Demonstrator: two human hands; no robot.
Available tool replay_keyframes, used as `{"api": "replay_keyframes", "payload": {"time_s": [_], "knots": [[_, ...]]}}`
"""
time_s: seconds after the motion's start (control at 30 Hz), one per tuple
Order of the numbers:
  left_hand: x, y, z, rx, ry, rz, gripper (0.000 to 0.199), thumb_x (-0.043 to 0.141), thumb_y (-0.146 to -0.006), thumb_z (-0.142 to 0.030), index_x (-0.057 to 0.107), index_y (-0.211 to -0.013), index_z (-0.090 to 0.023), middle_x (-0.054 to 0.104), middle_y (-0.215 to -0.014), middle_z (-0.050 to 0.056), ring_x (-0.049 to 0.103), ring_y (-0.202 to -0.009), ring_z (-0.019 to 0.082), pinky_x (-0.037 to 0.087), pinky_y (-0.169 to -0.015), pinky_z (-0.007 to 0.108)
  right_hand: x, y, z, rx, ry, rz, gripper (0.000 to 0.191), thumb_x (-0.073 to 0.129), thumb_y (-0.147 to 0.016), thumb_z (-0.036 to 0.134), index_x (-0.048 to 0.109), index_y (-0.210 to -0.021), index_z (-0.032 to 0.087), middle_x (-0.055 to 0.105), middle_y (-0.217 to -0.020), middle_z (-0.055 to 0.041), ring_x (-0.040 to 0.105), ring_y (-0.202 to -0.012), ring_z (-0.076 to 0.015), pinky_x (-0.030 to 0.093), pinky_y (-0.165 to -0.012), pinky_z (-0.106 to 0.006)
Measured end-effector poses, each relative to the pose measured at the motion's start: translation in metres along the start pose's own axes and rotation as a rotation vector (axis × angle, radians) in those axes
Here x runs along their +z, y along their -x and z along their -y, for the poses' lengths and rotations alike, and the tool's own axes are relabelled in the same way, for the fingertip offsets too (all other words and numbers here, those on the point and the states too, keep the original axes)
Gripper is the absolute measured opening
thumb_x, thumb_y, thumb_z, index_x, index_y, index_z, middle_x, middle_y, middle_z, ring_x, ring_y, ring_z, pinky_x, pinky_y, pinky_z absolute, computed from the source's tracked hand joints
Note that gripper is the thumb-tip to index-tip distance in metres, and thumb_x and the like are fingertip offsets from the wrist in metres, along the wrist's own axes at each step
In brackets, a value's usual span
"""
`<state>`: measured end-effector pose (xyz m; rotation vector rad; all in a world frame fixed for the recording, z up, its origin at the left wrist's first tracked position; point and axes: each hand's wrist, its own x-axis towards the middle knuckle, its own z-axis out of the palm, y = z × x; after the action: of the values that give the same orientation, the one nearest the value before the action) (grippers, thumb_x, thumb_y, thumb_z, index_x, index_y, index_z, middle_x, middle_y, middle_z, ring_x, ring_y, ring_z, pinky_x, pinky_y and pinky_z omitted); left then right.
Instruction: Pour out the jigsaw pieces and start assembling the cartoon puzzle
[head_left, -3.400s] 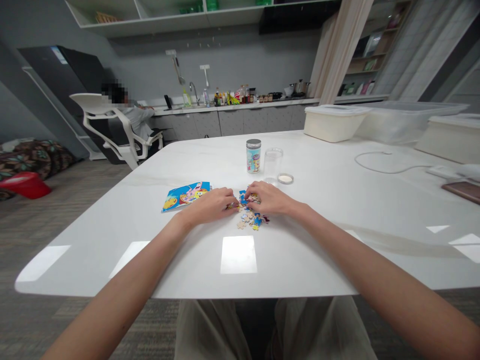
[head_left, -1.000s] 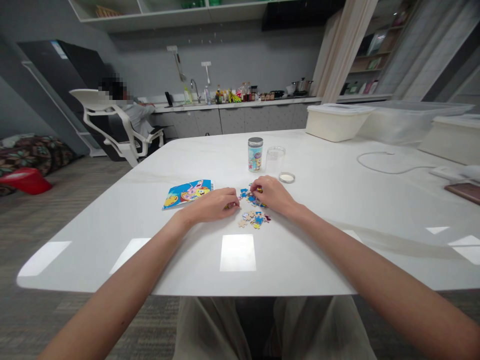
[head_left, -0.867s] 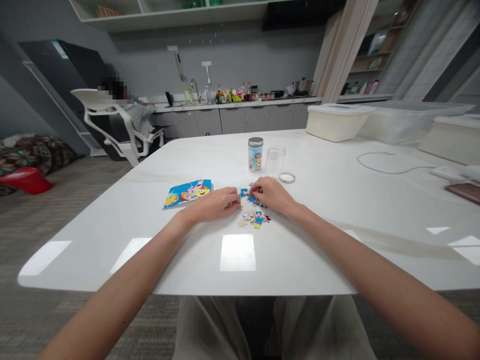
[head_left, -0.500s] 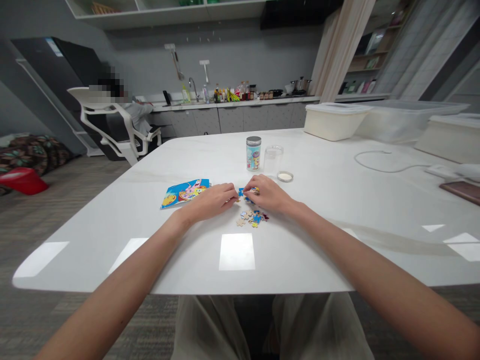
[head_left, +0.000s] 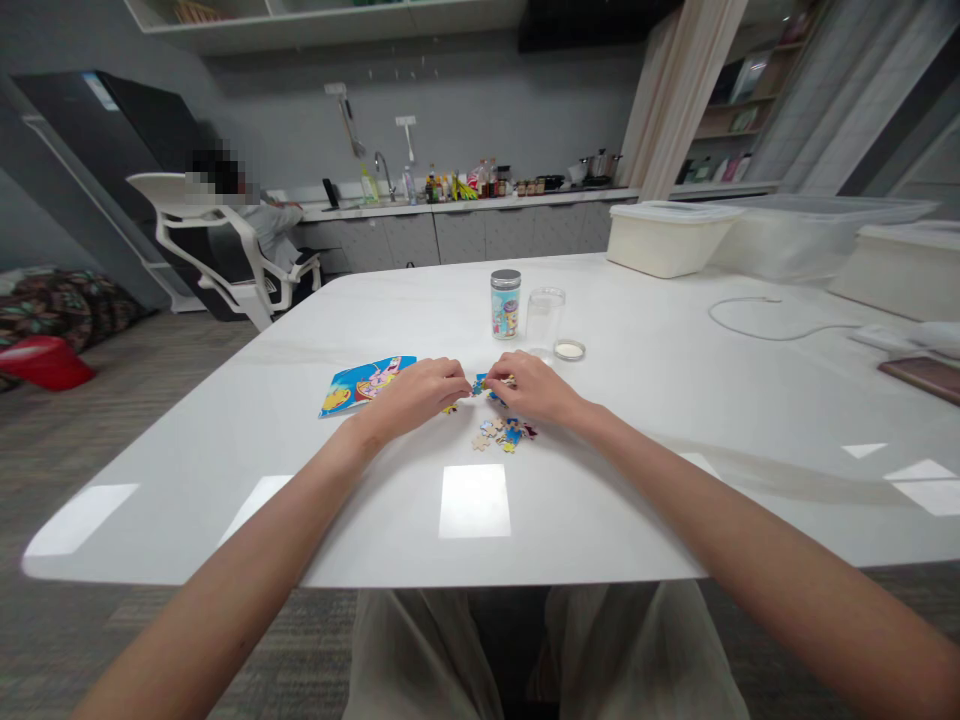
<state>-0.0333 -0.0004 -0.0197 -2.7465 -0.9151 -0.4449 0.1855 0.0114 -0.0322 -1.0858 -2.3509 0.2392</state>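
From the head camera, your left hand [head_left: 417,392] and right hand [head_left: 534,387] lie knuckles-up on the glossy white table [head_left: 675,420], fingertips almost meeting. Between them sit small, flat cardboard puzzle pieces [head_left: 487,384] with knobbed edges, mostly blue. Your right fingers curl down onto these pieces; whether they pinch one or only press on it cannot be told. Your left fingertips rest bent at the pieces' left edge, and a grip there cannot be made out either. A looser scatter of pieces [head_left: 501,435], some tan side up, lies just nearer you than your right hand.

Just left of your left hand lies a thin, glossy picture card [head_left: 365,383], bright blue with cartoon figures, flat on the table. Beyond your right hand stand a short round tin [head_left: 505,304] with a grey lid and a clear plastic cup [head_left: 545,320], close together, with a small round lid [head_left: 569,350] lying flat just right of them.

Bare tabletop runs wide to either side of your hands, and its rounded near edge crosses under your forearms. Far right of your right hand lie a white cable [head_left: 772,325] and pale plastic bins [head_left: 667,238].
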Motion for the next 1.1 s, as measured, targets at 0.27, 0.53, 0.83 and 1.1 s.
{"api": "replay_keyframes", "payload": {"time_s": [0.27,0.53,0.83,1.1], "knots": [[-0.003,0.0,-0.009,-0.078,0.147,0.069,0.022,0.05,-0.094,-0.033,0.068,-0.093,-0.019,0.069,-0.086,0.004,0.063,-0.076,0.017,0.044,-0.07,0.028,0.003,-0.001,-0.003,0.049,-0.016,-0.011,0.017,0.056,-0.087,0.016,0.071,-0.079,0.017,0.066,-0.083,-0.0068,0.056,-0.082,-0.0188,0.04,-0.074,-0.031],[0.003,-0.002,-0.01,-0.187,0.181,0.011,0.017,0.051,-0.092,-0.031,0.063,-0.091,-0.019,0.065,-0.083,0.002,0.06,-0.074,0.015,0.041,-0.066,0.026,0.001,-0.002,0.008,0.079,-0.228,0.061,0.016,0.057,-0.087,0.016,0.071,-0.079,0.017,0.067,-0.087,-0.0057,0.059,-0.078,-0.0154,0.044,-0.072,-0.027],[0.011,-0.005,-0.005,-0.385,0.17,-0.03,0.025,0.044,-0.093,-0.026,0.066,-0.084,-0.016,0.064,-0.086,0.007,0.06,-0.08,0.019,0.044,-0.073,0.031,0.0,-0.003,0.002,0.131,-0.176,-0.036,0.016,0.055,-0.088,0.017,0.071,-0.088,0.017,0.071,-0.09,-0.0058,0.062,-0.083,-0.0166,0.043,-0.077,-0.028],[0.019,-0.005,-0.002,-0.57,0.464,-0.109,0.008,0.058,-0.085,-0.024,0.063,-0.088,-0.02,0.068,-0.076,0.0,0.061,-0.07,0.015,0.046,-0.069,0.027,0.002,-0.001,0.0,0.125,-0.138,-0.059,0.017,0.054,-0.087,0.016,0.07,-0.088,0.016,0.071,-0.087,-0.006,0.061,-0.08,-0.0171,0.043,-0.074,-0.029]]}}
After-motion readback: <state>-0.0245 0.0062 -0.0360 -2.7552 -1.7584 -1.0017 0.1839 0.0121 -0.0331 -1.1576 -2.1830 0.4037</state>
